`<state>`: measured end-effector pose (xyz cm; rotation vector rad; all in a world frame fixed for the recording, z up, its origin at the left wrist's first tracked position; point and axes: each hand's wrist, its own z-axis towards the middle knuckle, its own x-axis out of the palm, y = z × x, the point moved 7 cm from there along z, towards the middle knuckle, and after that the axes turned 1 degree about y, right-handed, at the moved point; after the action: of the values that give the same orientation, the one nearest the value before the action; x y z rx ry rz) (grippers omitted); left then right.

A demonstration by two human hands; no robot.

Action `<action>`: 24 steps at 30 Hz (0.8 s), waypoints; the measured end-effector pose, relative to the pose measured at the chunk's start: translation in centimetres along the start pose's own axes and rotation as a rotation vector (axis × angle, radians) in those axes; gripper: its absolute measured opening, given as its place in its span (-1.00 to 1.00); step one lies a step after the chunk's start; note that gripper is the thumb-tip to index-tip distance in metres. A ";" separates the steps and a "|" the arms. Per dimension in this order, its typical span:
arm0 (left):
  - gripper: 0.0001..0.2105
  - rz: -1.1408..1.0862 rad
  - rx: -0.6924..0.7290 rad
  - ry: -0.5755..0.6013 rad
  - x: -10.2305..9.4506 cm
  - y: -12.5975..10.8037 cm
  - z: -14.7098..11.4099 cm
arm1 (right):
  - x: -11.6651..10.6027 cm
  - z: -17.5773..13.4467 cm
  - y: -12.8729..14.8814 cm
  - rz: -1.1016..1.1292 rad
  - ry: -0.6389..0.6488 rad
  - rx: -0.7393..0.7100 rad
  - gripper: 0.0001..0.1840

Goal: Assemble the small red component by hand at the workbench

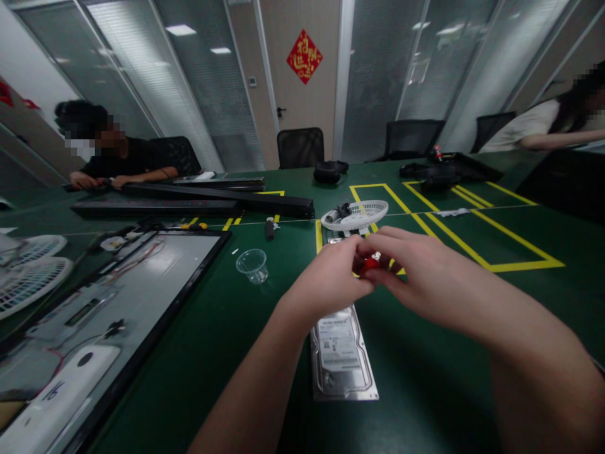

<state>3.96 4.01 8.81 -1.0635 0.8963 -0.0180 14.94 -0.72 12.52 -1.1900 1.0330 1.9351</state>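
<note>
My left hand [326, 274] and my right hand [418, 268] meet above the table, fingers closed around a small red object [370, 265] with a shiny silvery bit on it. Its kind is hidden by my fingers. Below my wrists lies a silver hard drive [341, 353], label side up, its far end covered by my left hand. Just beyond my hands sits a white slotted basket [354, 217] with small dark and metallic parts in it. To the left of my left hand stands a clear plastic cup [254, 266].
At left lies an opened display panel [189, 252] with a white device [61, 397] on it. Long black bars [227, 198] lie farther back, near a person in black [137, 157]. Another person [534, 126] sits at far right. Yellow tape [515, 267] marks the green table.
</note>
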 end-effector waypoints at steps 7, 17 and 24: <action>-0.81 0.044 0.007 -0.014 -0.2 -0.2 0.0 | 0.3 0.2 -0.3 -0.019 0.020 0.027 -0.76; -0.73 0.030 0.009 -0.007 -0.1 -0.2 -0.1 | 0.0 0.0 0.3 0.032 0.011 -0.045 -0.68; -0.76 0.030 0.002 0.007 0.0 -0.3 -0.1 | 0.4 0.2 -0.8 -0.056 0.010 0.062 -0.88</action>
<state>3.99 3.85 9.03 -1.0488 0.9181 0.0030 15.31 -0.10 11.96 -1.1822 1.0465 1.8432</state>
